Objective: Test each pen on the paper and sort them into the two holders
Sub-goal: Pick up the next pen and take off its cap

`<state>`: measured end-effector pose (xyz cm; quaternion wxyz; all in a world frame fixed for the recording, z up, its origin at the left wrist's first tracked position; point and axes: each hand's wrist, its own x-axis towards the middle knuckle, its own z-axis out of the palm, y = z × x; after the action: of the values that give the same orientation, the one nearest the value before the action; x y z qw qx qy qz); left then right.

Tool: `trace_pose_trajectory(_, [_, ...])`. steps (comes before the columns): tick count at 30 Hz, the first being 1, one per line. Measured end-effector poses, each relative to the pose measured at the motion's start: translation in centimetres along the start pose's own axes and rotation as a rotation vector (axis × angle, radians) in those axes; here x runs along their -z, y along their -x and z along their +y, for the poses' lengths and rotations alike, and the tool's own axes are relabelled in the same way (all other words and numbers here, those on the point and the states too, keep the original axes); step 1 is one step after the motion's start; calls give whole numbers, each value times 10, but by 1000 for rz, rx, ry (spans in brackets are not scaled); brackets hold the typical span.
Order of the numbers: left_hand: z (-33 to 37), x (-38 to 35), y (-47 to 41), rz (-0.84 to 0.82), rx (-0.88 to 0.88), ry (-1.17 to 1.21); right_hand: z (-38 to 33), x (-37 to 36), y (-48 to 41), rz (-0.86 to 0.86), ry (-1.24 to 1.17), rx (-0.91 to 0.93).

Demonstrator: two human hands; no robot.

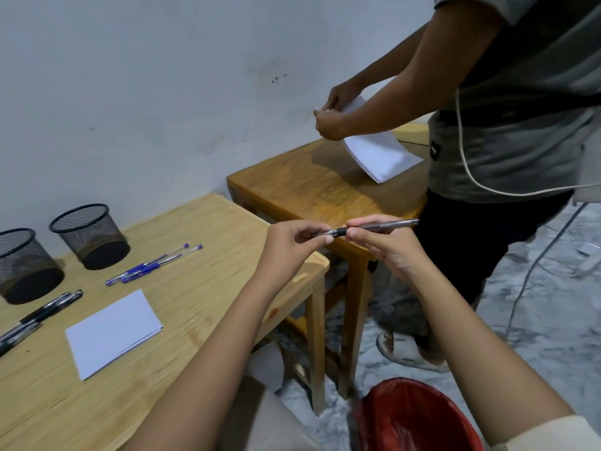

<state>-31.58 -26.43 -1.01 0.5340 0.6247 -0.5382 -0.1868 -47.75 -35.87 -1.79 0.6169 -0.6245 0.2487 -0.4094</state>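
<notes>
Your left hand (pixel 294 244) and right hand (pixel 387 245) pinch one black pen (pixel 367 228) beyond the table's right edge (pixel 320 265). Left of them, paper (pixel 112 332) lies near two mesh holders (pixel 89 236).

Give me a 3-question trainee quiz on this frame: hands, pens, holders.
1. True or false: both hands grip one black pen in the air, off the table's right edge.
2. Which lies nearest the far mesh holder? A: blue pens B: black pens C: red bin
3. Fill in: the white paper on the table looks ____ of ink marks.

Key: 1 true; 2 A; 3 free. The right hand holds the barrel, the left pinches the tip end.
</notes>
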Motion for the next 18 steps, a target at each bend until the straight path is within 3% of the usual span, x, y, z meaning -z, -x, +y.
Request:
trace_pose_trajectory(5, [-10,-23,-2,-54,-15,-104,28,17,8,133,45,19])
trace_pose_trajectory(11, [-45,-29,-8,-251,128,-553,70,48,51,308,105,-53])
trace_pose_trajectory(14, [-61,-38,-10,-273,150,-793,117,58,90,397,64,-181])
trace_pose_trajectory(18, [-72,-48,-13,-258,166,-926,203,75,149,462,170,-515])
